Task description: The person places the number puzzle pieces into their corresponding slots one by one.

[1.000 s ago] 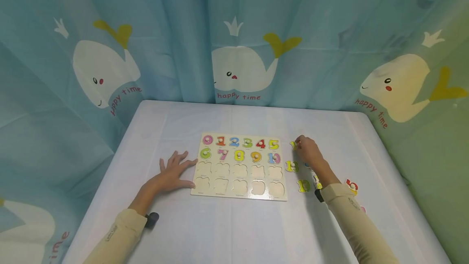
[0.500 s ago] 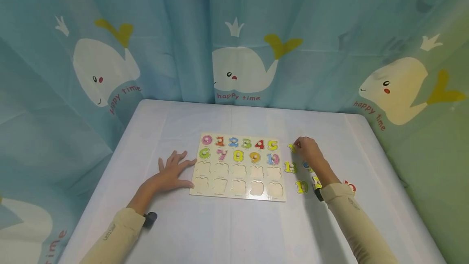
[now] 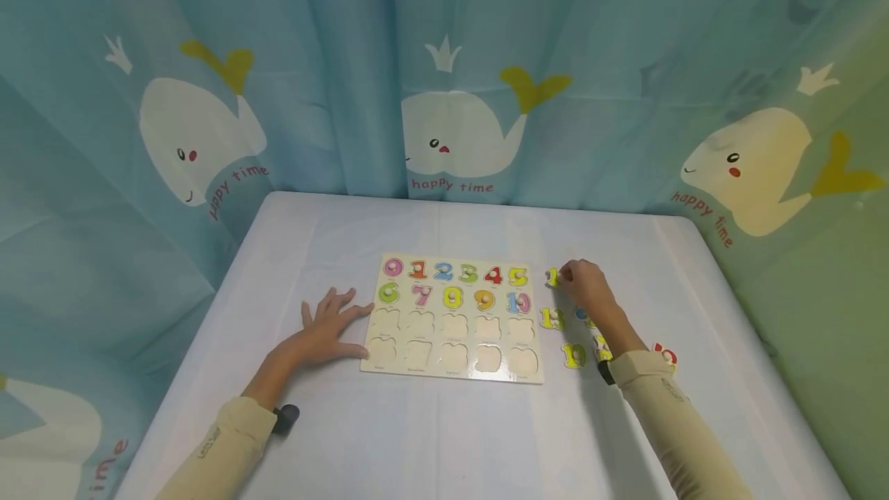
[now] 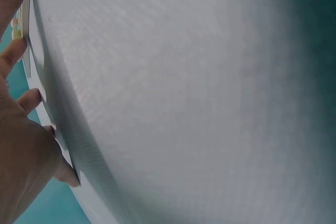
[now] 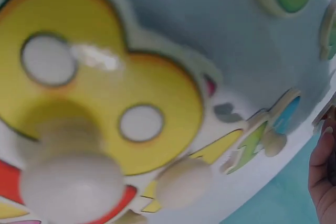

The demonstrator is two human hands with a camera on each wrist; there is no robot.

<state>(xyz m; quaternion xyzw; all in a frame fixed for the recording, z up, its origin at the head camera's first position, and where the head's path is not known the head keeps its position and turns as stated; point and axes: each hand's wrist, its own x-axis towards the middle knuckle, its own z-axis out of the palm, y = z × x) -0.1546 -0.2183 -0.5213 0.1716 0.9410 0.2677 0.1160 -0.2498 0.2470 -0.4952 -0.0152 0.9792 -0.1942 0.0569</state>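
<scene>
A wooden number puzzle board (image 3: pixel 399 369) lies on the table, its upper two rows filled with knobbed numbers and its lower two rows bare recesses. The left hand (image 3: pixel 322 334) has spread fingers, with index finger and thumb at the board's left edge. Right of the board's top corner, the right hand (image 3: pixel 586 290) pinches a yellow number piece (image 3: pixel 552 278) between thumb and fingertips; fingers cover its right part. In the right wrist view the right hand (image 5: pixel 323 174) shows only at the far edge. Below it lies a yellow 13 piece (image 3: pixel 552 319).
Another yellow number piece (image 3: pixel 573 356), a blue piece (image 3: pixel 582 315) and a red one (image 3: pixel 665 352) lie around the right forearm, which partly hides some. Close to the right wrist camera is a yellow figure with a knob (image 5: pixel 163 82). A whale-printed curtain (image 3: pixel 333 99) borders the table.
The right hand stays nearly in place; slightly more of the yellow piece shows left of its fingertips. The left hand remains at the board's edge.
</scene>
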